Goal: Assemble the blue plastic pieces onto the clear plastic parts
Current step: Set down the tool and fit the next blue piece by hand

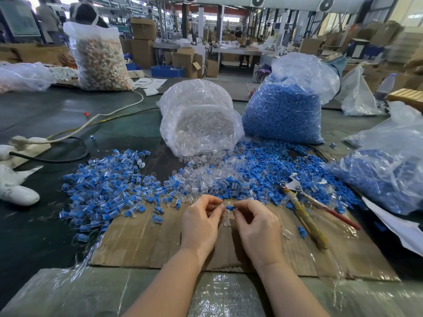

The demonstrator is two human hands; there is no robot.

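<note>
Your 2 hands are hovering close together over the cardboard sheet [142, 239] on the table [45, 115]. Your left hand [201, 223] is curling its fingers in, and they are meeting the clear plastic part [226, 218] that is hanging between both hands; how firmly they are pinching it is hard to tell. Your right hand [256, 227] is pinching the blue plastic piece [229, 207] at its fingertips, and that piece is sitting right at the top of the clear part.

Just beyond your knuckles, loose clear parts and blue pieces are lying mixed in a heap [240, 177]. To your left, a spread of already joined blue-and-clear pieces [107, 186] is covering the table. An open bag of clear parts [199, 120] is lying on its side, spilling toward you, and a full bag of blue pieces [283, 110] is standing just beside it. Pliers with a red handle [306, 195] are resting to your right, partly on the cardboard.
</note>
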